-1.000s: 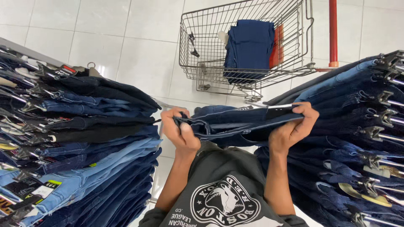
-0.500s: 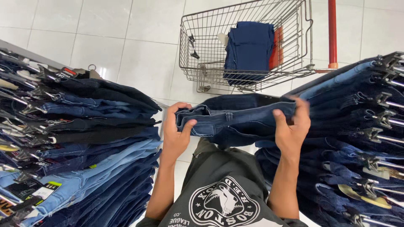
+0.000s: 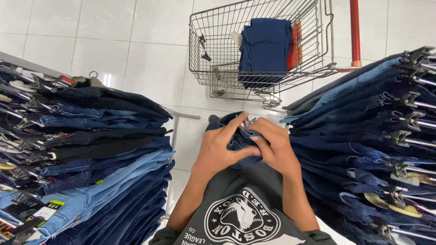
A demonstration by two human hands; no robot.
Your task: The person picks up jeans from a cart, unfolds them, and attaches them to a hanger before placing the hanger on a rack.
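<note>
Both grips closed on bunched dark blue denim jeans (image 3: 238,136), held at chest height above grey printed t-shirt (image 3: 240,213). Left hand (image 3: 218,149) wrapped over left side of bundle, fingers spread across top. Right hand (image 3: 274,147) clasped on right side, fingertips touching left hand. Metal clip hanger (image 3: 247,121) poking out at top of bundle. Racks of hanging denim jeans close on left (image 3: 91,149) and right (image 3: 363,136). Wire shopping cart (image 3: 213,50) ahead on white tiled floor (image 3: 113,36), holding folded navy jeans (image 3: 265,43).
</note>
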